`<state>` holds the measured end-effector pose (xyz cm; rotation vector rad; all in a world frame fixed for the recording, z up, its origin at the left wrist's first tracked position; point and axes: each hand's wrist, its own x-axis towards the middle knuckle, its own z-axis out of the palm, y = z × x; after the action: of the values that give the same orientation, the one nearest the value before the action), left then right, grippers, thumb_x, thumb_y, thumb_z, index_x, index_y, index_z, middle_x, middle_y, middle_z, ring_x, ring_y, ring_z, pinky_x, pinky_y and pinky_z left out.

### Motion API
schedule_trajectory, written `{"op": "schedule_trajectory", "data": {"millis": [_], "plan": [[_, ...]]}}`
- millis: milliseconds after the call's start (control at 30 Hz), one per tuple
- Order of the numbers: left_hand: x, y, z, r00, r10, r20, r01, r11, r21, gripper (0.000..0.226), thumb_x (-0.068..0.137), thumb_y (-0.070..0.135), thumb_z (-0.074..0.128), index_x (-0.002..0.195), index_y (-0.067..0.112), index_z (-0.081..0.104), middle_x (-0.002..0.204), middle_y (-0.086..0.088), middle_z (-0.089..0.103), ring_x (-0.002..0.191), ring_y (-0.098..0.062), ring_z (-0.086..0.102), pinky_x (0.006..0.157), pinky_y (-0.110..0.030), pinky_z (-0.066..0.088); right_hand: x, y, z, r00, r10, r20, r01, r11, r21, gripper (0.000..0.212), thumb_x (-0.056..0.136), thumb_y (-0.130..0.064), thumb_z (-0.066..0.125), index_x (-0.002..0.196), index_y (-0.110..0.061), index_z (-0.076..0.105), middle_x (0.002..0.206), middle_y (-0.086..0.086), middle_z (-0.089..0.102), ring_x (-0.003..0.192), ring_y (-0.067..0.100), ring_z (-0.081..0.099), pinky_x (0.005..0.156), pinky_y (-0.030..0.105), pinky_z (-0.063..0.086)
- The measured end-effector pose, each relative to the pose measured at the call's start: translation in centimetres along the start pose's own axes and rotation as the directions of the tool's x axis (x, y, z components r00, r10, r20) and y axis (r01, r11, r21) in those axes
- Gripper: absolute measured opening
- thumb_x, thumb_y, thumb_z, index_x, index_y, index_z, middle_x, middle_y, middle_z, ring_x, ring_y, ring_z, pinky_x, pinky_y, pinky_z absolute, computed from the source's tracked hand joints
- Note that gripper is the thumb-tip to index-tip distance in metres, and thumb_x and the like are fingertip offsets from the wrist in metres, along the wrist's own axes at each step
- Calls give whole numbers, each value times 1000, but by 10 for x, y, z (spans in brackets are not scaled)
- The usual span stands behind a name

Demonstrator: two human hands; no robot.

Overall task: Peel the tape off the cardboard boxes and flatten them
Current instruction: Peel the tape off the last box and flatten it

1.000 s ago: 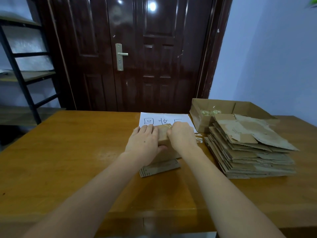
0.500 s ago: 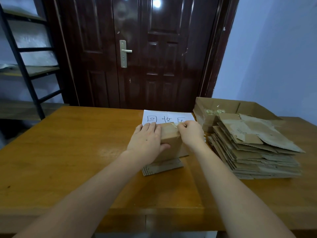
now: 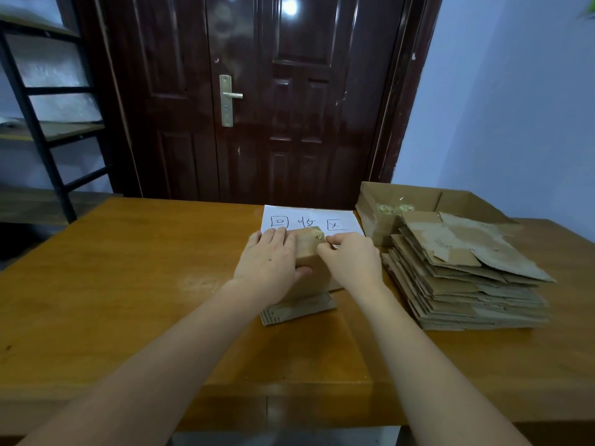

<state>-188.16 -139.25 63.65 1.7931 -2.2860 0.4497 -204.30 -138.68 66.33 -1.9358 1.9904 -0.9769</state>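
Judging by the flattened stack (image 3: pixel 467 278) right of the right hand (image 3: pixel 352 259), most boxes are done, while one box (image 3: pixel 310 265), gripped by the left hand (image 3: pixel 270 262), is having its tape (image 3: pixel 317 235) pinched by the right.

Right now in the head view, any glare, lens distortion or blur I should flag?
Head view: lamp glare on the glossy dark brown door; wide-angle bending bows the black metal shelf frame; dim light, soft detail. Crumpled tape on the small brown cardboard box is hard to resolve between the left hand and right hand.
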Motion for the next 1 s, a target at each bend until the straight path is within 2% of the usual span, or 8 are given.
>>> {"op": "schedule_trajectory", "data": {"millis": [67,133,300,467,633,767,900,1000], "plan": [[-1,1,-2,1000,-1,6,1,1000,13,81,98,72,40,156,16,33,157,-5,41,146,-24,35,124,-45,25,4,-6,-1,1000,-3,-28,0,996,-93,22,90,-32,60,82,-20,77,74,2,68,72,23,60,57,28,43],[-1,2,-3,1000,-4,11,4,1000,31,82,98,73,40,155,15,35,155,-6,43,144,-24,38,123,-44,27,16,-10,-1,1000,8,7,-7,988,-152,24,87,-27,63,67,-13,66,63,3,58,65,25,56,54,28,43],[-3,8,-9,998,-35,45,30,995,96,83,97,75,40,151,12,38,149,-8,48,137,-27,45,117,-46,34,31,-18,-1,996,3,87,20,966,-260,16,82,-20,66,72,-9,60,67,4,53,68,27,55,59,28,44],[-2,12,-16,996,-7,92,-5,992,130,93,97,74,38,161,7,22,166,-15,29,153,-33,27,125,-51,25,34,-6,-13,986,-23,167,55,979,-195,25,77,-14,66,59,-11,50,59,7,52,59,23,48,51,31,38],[1,14,-20,994,19,112,-36,987,157,92,98,73,36,161,7,21,167,-15,28,154,-34,26,125,-53,23,36,10,-17,982,-98,160,111,991,-71,7,78,-13,68,77,-7,64,74,7,65,76,26,66,69,43,57],[-2,10,-16,996,34,86,-45,990,132,90,98,74,35,160,9,25,164,-13,33,152,-31,30,125,-51,25,37,21,-19,961,-183,209,174,983,61,9,82,-6,67,81,-14,62,75,2,63,70,25,69,72,48,60],[-6,3,-12,995,36,89,-44,995,88,90,98,74,33,161,11,21,167,-11,29,154,-28,26,126,-49,21,35,22,-15,959,-234,163,223,971,81,11,82,-5,67,81,-15,63,74,2,65,66,22,70,71,45,60],[-7,-2,-9,995,45,93,-50,997,56,90,98,73,32,163,12,20,168,-10,27,155,-26,25,127,-48,19,38,22,-17,948,-242,207,225,969,101,10,85,-1,65,87,-11,65,79,7,65,63,19,71,66,35,61]]}}
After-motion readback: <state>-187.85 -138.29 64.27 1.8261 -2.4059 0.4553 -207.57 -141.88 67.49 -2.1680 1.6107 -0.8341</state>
